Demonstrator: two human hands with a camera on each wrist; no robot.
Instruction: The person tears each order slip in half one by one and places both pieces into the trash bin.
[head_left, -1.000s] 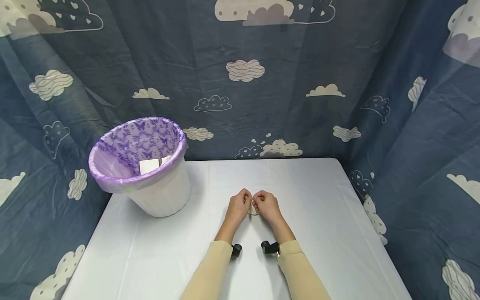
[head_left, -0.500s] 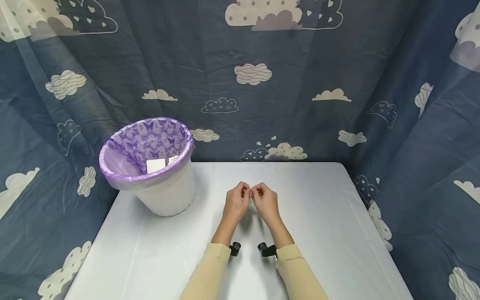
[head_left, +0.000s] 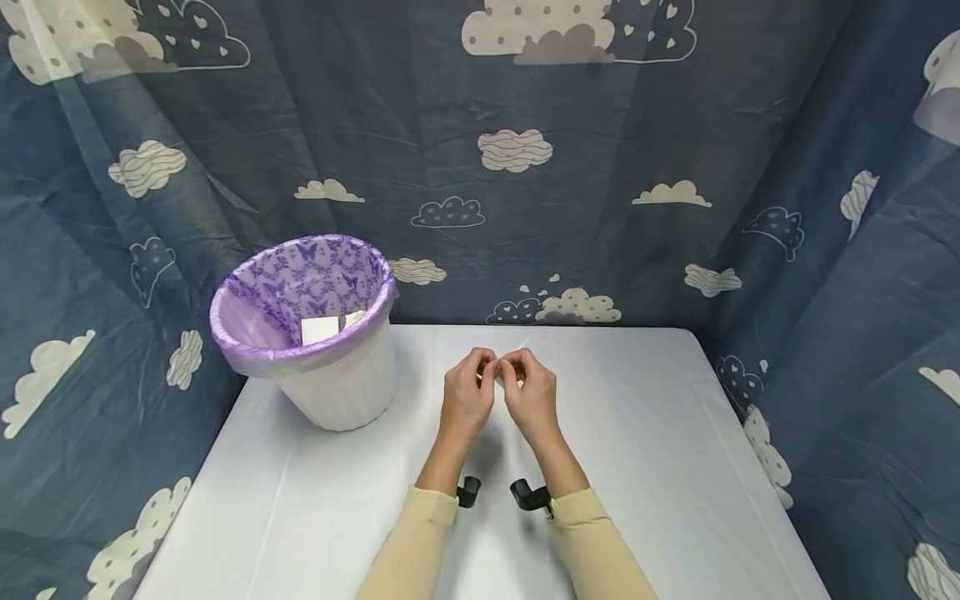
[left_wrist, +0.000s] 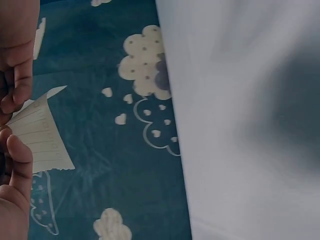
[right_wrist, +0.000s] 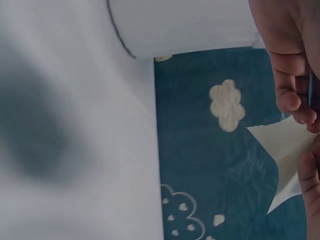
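Note:
Both hands meet above the table in the head view, fingertips side by side. Between them is a small piece of lined paper [left_wrist: 42,135], pale, with faint printed lines. Thumb and fingers of my left hand [head_left: 467,396] pinch its edge, and my right hand [head_left: 531,396] pinches it right beside. From the pinched spot the sheet flares out, bent, with pointed corners. The right wrist view shows the paper's [right_wrist: 285,150] plain-looking side curving between the hands. In the head view the fingers hide nearly all of it.
A white bin [head_left: 345,387] with a purple butterfly-patterned liner [head_left: 300,283] stands on the table's left, white pieces [head_left: 320,330] inside. White cloth covers the table [head_left: 660,467]. A dark blue cloud-print curtain [head_left: 570,208] hangs behind and at both sides.
Both hands have moved forward and up, away from the body, still together. The paper, earlier visible beneath the fingers, is now mostly behind them. The head view has shifted slightly.

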